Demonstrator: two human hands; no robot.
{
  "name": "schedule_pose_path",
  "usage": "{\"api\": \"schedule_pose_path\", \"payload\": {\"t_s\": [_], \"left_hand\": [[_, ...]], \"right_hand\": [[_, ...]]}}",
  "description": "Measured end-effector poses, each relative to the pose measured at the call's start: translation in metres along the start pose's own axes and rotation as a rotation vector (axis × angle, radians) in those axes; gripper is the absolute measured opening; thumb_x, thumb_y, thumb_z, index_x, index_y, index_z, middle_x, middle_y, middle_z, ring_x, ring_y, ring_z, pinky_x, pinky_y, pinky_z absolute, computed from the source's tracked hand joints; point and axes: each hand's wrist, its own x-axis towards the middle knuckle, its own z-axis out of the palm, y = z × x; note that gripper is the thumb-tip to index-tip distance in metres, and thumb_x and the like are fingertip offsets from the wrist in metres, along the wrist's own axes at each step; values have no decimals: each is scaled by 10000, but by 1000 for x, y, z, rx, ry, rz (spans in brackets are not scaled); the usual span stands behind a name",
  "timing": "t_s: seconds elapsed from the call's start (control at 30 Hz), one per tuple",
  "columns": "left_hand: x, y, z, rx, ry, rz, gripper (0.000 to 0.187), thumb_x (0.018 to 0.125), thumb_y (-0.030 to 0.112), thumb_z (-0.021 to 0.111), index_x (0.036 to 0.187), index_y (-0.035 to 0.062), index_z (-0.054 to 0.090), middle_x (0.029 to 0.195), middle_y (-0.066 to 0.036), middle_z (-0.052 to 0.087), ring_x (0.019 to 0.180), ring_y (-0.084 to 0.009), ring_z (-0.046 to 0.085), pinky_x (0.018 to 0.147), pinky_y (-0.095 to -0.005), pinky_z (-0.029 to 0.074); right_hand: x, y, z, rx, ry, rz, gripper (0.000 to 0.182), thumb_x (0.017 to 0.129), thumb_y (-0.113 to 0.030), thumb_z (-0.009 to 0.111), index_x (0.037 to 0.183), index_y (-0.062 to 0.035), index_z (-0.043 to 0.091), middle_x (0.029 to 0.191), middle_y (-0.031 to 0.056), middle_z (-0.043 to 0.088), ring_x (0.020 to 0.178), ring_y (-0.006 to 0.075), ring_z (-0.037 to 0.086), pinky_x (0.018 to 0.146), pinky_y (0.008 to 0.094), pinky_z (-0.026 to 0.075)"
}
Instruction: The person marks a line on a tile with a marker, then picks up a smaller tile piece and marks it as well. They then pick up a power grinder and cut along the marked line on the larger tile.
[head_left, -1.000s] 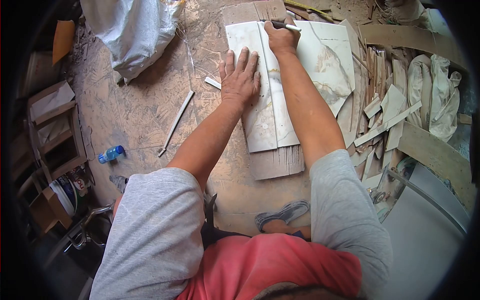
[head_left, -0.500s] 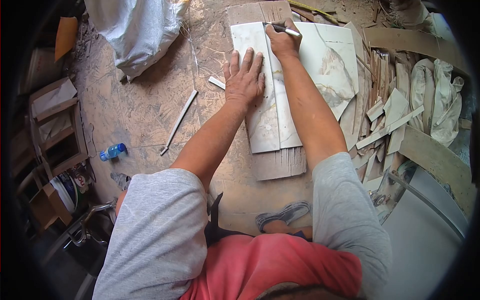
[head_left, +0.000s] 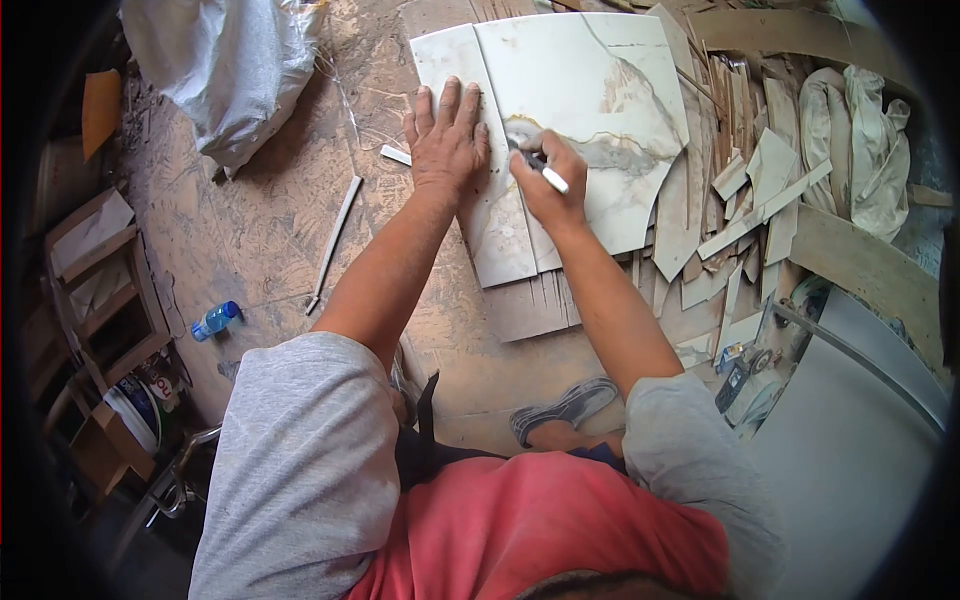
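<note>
My left hand [head_left: 448,140] lies with spread fingers on a narrow white marble-look tile strip [head_left: 505,240], pressing it flat. This strip rests on top of a larger marble-look tile [head_left: 555,55] with grey and tan veins and a curved outer edge. In my right hand [head_left: 556,195] is a marker pen [head_left: 554,180] with a white end. Its dark end points at the long right edge of the strip, about midway along; the tip is hidden by my fingers. Underneath both tiles is a grooved greyish board [head_left: 535,308].
Tile offcuts [head_left: 770,170] are heaped at the right, beside white cloth bundles [head_left: 880,150]. A white sack [head_left: 230,70] is at the upper left. A thin strip [head_left: 335,240] and a blue-capped bottle [head_left: 215,320] lie on the dusty floor. A wooden frame [head_left: 105,265] stands far left.
My right hand has drawn the marker pen along the strip's edge, from the far end toward me. My left hand stays flat on the strip. The whole view has shifted slightly.
</note>
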Motion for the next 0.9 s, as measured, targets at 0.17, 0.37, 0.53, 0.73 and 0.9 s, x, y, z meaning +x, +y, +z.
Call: {"api": "schedule_pose_path", "payload": {"t_s": [0.17, 0.37, 0.53, 0.73, 0.9], "left_hand": [[-1, 2, 0, 14, -10, -7, 567, 936, 391, 417, 1483, 267, 337, 1561, -47, 260, 1440, -351, 169, 1156, -517, 109], [-1, 2, -1, 2, -21, -11, 564, 943, 387, 402, 1487, 257, 329, 1565, -50, 249, 1445, -352, 155, 1163, -508, 99], [-1, 4, -1, -9, -37, -21, 561, 944, 383, 398, 1486, 254, 331, 1565, -52, 248, 1447, -354, 149, 1165, -506, 103], [-1, 2, 2, 6, 39, 9, 571, 919, 373, 429, 1471, 243, 361, 1542, -69, 289, 1420, -379, 201, 1145, -506, 151], [-1, 3, -2, -6, -15, -6, 559, 943, 380, 398, 1484, 249, 336, 1562, -59, 256, 1441, -358, 164, 1166, -507, 108]], "right_hand": [[-62, -3, -33, -46, -77, 18, 143, 736, -121, 687, 785, -15, 603, 709, 159, 594, 637, 320, 590, 595, 386, 469], [-105, -4, -60, -49, -197, 86, 152, 774, -174, 646, 820, -37, 597, 773, 169, 586, 713, 373, 592, 618, 433, 471], [-125, -5, -72, -135, -290, 98, 159, 790, -186, 651, 848, -47, 599, 803, 167, 585, 737, 374, 601, 625, 438, 481], [-131, -5, -77, -165, -325, 78, 161, 792, -186, 656, 852, -51, 593, 823, 165, 585, 754, 373, 598, 640, 439, 483], [-138, -5, -79, -167, -345, 98, 165, 785, -191, 655, 842, -52, 586, 817, 161, 584, 763, 373, 593, 650, 445, 478]]}}
